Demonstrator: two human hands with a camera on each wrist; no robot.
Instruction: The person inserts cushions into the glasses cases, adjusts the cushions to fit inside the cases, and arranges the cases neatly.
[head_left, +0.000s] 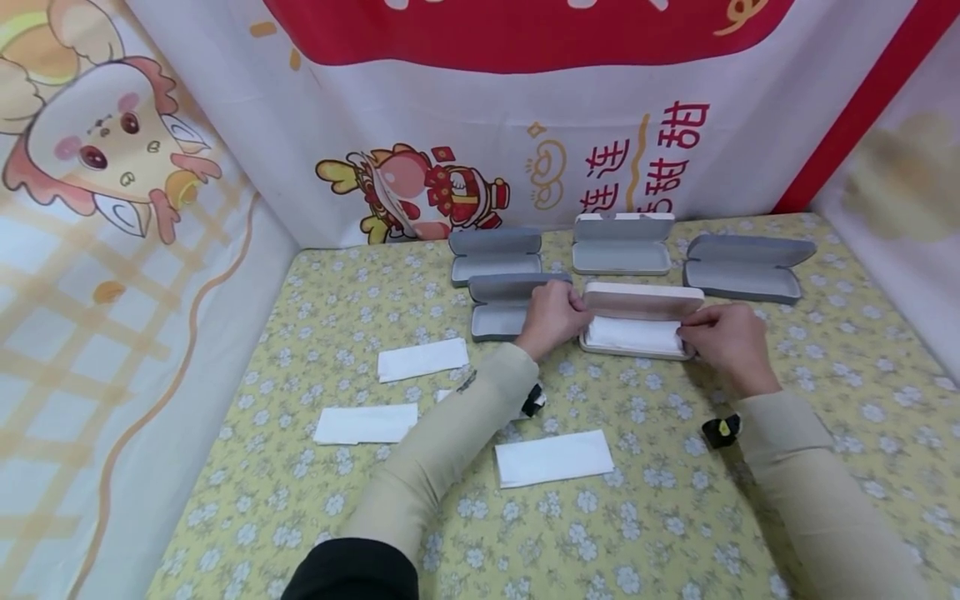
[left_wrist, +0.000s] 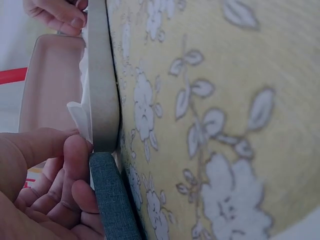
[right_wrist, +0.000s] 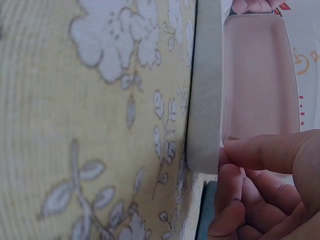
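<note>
Head view: one white sheet (head_left: pixel 633 335), lying in the open pink-lined case (head_left: pixel 645 305) at three o'clock.
Judged light, soft, easily creased; best taken by its ends. My left hand (head_left: pixel 555 317) pinches its nine o'clock end, my right hand (head_left: pixel 731 340) its three o'clock end, both nearly closed.

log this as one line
white rectangular sheet: in open oblong pink-lined off-white case; left hand: at its left end; right hand: at right end

I see a yellow, flower-patterned worktop (head_left: pixel 262 500) carrying an open pink-lined case (head_left: pixel 641 307); two grey cases (head_left: pixel 497 322) left of it, another right (head_left: pixel 742 279), a pale one behind (head_left: pixel 621 257), flat white sheets (head_left: pixel 555 458) front-left.
</note>
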